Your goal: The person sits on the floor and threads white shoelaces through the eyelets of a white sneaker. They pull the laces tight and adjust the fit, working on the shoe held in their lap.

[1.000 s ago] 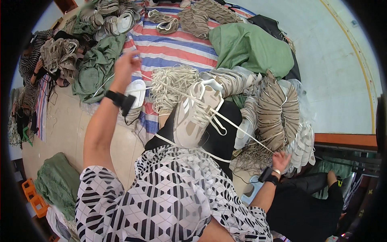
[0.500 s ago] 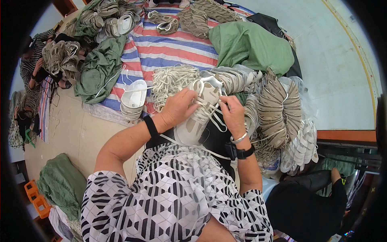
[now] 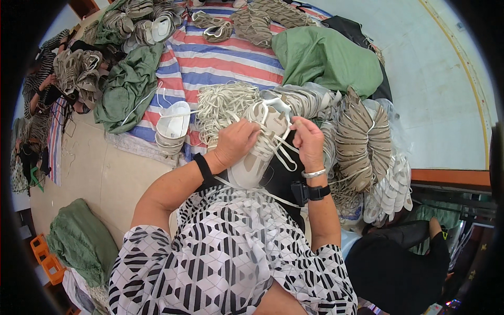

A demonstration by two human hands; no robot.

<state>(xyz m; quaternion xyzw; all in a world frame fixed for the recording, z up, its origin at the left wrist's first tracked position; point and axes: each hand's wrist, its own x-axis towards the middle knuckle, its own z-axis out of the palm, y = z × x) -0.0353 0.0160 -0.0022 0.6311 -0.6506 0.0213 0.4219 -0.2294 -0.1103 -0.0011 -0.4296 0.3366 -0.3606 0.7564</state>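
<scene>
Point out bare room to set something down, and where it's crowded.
Bare: the tiled floor between the green cloth and green bundle; the middle of the striped sheet, between laces, far uppers and green bag. Crowded: around the shoe, with the laces near the left hand and stacked uppers right of the right hand.

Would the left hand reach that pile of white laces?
Probably yes: the lace pile lies just beyond the left hand, with nothing seen between, though that hand is at the shoe.

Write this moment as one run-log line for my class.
left hand: at shoe; right hand: beside shoe opening; shoe: toe toward picture's bottom; beyond shoe: pale lace bundle
</scene>
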